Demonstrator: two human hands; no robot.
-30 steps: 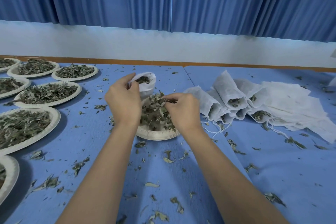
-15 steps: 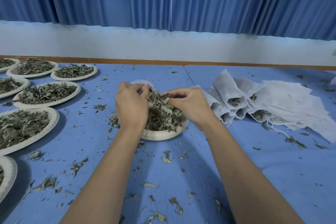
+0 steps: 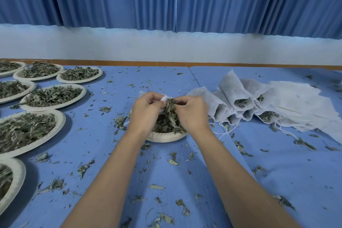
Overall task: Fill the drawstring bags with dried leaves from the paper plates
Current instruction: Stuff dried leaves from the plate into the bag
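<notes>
Your left grip pinches the rim of a small white fabric drawstring bag. Only a corner of its cloth shows above your knuckles; the rest is hidden behind your fingers. Your right grip is curled round a tuft of dried green leaves, held right at the bag's mouth and touching the cloth. You cannot tell whether the tuft is already partly inside.

Both grips sit just above a round white paper plate on the blue desk. Your wrists cover most of the plate, so only its near rim and a heap of leaves between the grips show.

Near the plate on your right lies a cluster of filled white bags, on their sides with leaves visible in their open mouths. Thin white strings trail from them. A flat stack of white bags lies beyond, running out at the right edge.

On your left stand more paper plates heaped with leaves; the outermost ones are cut off by the frame. Loose leaf scraps are scattered across the desk.
</notes>
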